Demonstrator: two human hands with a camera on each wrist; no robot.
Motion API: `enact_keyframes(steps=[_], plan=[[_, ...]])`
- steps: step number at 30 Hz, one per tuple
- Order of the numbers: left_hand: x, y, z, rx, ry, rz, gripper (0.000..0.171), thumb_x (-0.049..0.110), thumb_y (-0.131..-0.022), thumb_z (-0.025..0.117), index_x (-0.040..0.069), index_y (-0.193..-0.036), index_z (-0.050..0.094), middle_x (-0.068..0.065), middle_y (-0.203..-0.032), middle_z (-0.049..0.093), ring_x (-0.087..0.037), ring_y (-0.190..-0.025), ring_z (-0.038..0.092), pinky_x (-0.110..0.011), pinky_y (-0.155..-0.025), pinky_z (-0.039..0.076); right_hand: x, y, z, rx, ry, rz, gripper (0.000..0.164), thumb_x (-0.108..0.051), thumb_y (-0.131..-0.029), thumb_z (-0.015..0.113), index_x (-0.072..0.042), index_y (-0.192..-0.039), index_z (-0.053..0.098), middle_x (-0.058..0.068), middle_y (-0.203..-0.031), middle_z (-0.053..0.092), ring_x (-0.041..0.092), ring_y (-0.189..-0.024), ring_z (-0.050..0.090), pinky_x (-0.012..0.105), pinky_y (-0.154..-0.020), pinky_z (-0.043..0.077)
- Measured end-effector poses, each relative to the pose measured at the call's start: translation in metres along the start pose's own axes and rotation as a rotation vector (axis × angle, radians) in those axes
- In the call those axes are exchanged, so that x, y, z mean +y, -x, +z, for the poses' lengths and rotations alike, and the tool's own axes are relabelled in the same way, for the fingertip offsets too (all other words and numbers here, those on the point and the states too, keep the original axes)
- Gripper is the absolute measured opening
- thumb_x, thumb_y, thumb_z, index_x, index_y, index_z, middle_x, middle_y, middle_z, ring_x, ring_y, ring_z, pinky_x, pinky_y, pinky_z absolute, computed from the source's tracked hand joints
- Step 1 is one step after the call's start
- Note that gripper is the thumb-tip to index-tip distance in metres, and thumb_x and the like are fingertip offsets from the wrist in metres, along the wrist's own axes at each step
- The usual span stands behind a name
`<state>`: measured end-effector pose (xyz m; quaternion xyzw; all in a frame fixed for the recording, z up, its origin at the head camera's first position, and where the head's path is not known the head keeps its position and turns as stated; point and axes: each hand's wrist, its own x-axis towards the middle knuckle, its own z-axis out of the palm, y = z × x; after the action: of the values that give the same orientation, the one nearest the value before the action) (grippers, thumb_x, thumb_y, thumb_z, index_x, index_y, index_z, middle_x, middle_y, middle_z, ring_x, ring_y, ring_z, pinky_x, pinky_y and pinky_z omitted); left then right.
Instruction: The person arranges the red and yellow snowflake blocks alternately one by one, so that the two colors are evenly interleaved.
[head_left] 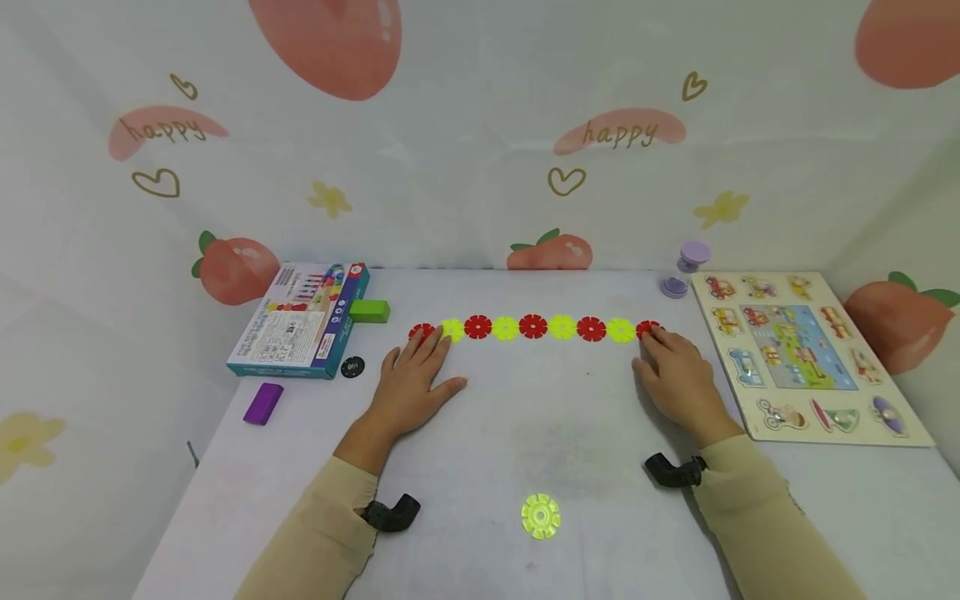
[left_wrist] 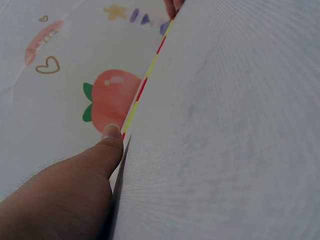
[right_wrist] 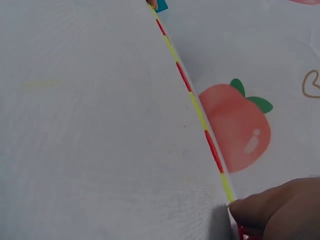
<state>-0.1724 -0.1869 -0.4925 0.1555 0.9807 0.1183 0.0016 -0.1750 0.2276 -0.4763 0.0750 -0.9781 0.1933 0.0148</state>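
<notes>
A row of red and yellow-green notched plastic discs [head_left: 533, 326] lies flat across the table, colours alternating. My left hand [head_left: 411, 387] is spread at its left end, fingertips over the end red disc [head_left: 422, 331] and touching the yellow-green disc [head_left: 453, 331] beside it. At the other end, my right hand [head_left: 681, 379] rests its fingertips on the last red disc [head_left: 647, 328], the thumb lower on the cloth. Both wrist views show the row edge-on as a thin striped line, with the left thumb [left_wrist: 112, 135] near one end. A separate yellow-green disc [head_left: 541, 517] lies between the forearms.
Left of the row are a boxed toy set [head_left: 300, 321], a green block [head_left: 371, 312], a black round chip [head_left: 352, 367] and a purple block [head_left: 263, 404]. A purple sand timer [head_left: 685, 270] and a wooden picture puzzle board [head_left: 810, 417] stand to the right. A printed curtain hangs behind.
</notes>
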Motion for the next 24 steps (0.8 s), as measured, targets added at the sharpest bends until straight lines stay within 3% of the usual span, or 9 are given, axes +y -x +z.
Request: enact_keyframes(steps=[4, 8, 10, 13, 16, 20, 24], plan=[[0.000, 0.001, 0.000, 0.002, -0.002, -0.002, 0.084, 0.074, -0.087, 0.037, 0.023, -0.153, 0.027, 0.003, -0.159, 0.012, -0.025, -0.144, 0.002, -0.059, -0.109, 0.006, -0.004, 0.000, -0.005, 0.060, -0.149, -0.003, 0.056, -0.033, -0.098, 0.053, -0.006, -0.145, 0.040, 0.018, -0.150, 0.030, 0.044, -0.133, 0.027, 0.067, -0.097, 0.026], [0.000, 0.000, 0.000, 0.000, -0.002, 0.001, 0.084, 0.074, -0.087, 0.036, 0.023, -0.153, 0.026, 0.003, -0.159, 0.011, -0.024, -0.144, 0.002, -0.059, -0.109, 0.006, -0.022, 0.009, -0.022, 0.074, -0.477, -0.048, 0.052, -0.038, -0.098, 0.053, -0.020, -0.145, 0.041, 0.006, -0.146, 0.039, 0.031, -0.128, 0.041, 0.051, -0.095, 0.041], [-0.001, 0.000, 0.000, -0.001, -0.003, 0.002, 0.084, 0.074, -0.087, 0.036, 0.023, -0.153, 0.025, 0.003, -0.159, 0.011, -0.024, -0.144, 0.001, -0.059, -0.109, 0.006, -0.035, 0.018, -0.031, 0.015, -0.697, -0.102, 0.047, -0.035, -0.100, 0.051, -0.024, -0.145, 0.041, 0.003, -0.142, 0.044, 0.027, -0.122, 0.049, 0.042, -0.088, 0.048], [-0.001, 0.000, -0.001, -0.001, -0.002, 0.003, 0.084, 0.074, -0.087, 0.036, 0.023, -0.153, 0.025, 0.003, -0.159, 0.011, -0.024, -0.144, 0.001, -0.059, -0.109, 0.006, -0.054, 0.035, -0.039, -0.130, -1.019, -0.236, 0.042, -0.019, -0.103, 0.042, -0.018, -0.146, 0.038, 0.012, -0.140, 0.045, 0.035, -0.117, 0.052, 0.038, -0.087, 0.049], [-0.001, 0.000, -0.002, -0.001, -0.003, 0.000, 0.084, 0.074, -0.086, 0.036, 0.023, -0.153, 0.025, 0.003, -0.159, 0.011, -0.024, -0.144, 0.001, -0.059, -0.109, 0.006, -0.070, 0.054, -0.034, -0.290, -1.201, -0.357, 0.044, -0.007, -0.102, 0.032, -0.008, -0.147, 0.034, 0.022, -0.138, 0.043, 0.044, -0.115, 0.048, 0.041, -0.088, 0.047], [0.000, 0.000, -0.001, -0.005, -0.001, -0.003, 0.084, 0.074, -0.086, 0.036, 0.024, -0.153, 0.025, 0.003, -0.159, 0.011, -0.024, -0.144, 0.001, -0.059, -0.109, 0.006, -0.084, 0.077, -0.012, -0.542, -1.222, -0.382, 0.047, -0.004, -0.101, 0.034, -0.009, -0.147, 0.032, 0.023, -0.137, 0.043, 0.043, -0.116, 0.048, 0.044, -0.090, 0.046], [-0.001, 0.000, 0.000, -0.006, -0.003, -0.002, 0.084, 0.074, -0.086, 0.037, 0.023, -0.153, 0.025, 0.002, -0.159, 0.011, -0.025, -0.144, 0.001, -0.059, -0.108, 0.006, -0.090, 0.096, 0.008, -0.726, -0.947, -0.438, 0.055, -0.016, -0.096, 0.060, -0.017, -0.146, 0.037, 0.007, -0.140, 0.045, 0.028, -0.122, 0.046, 0.035, -0.099, 0.040]])
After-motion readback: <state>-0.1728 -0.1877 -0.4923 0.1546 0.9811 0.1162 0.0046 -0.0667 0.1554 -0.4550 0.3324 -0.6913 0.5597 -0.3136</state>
